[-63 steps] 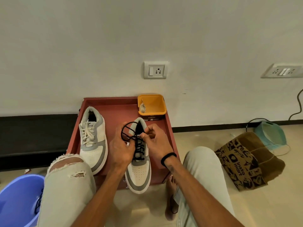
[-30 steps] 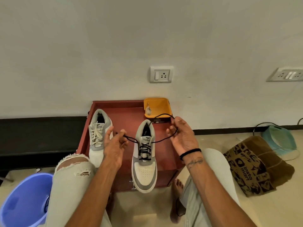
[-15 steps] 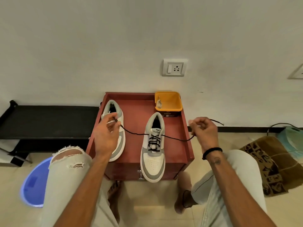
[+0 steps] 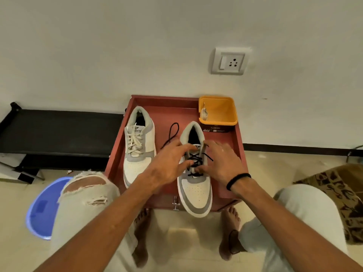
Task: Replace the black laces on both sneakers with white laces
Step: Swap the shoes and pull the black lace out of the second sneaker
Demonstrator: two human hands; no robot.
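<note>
A low red-brown wooden worktop (image 4: 222,146) with a raised rim stands against a pale wall and carries two grey-and-cream sneakers. The left sneaker (image 4: 138,146) lies flat, its perforated toe toward the person, threaded with flat off-white laces (image 4: 134,142). The right sneaker (image 4: 195,185) sits nearer the front edge, its rounded toe hanging over it, and thin round black laces (image 4: 197,160) cross its eyelets; one loose end curls in a slim loop on the wood beside the heel. A square orange plastic tub (image 4: 222,110) on a dark base sits at the back right corner with a pale bundle, probably the spare white lace (image 4: 204,114), draped against its inner wall.

Both forearms reach forward over the knees. The left hand (image 4: 170,163) rests on the near side of the right sneaker, fingers (image 4: 184,149) spread and gently bent toward the tongue. The right hand (image 4: 222,161), a black band at its wrist, mirrors it, with fingers apart; its thumb and the lace meet in a blurred patch, so whether either hand pinches the lace cannot be told.

A blue plastic basin (image 4: 41,207) sits on the floor at left.
</note>
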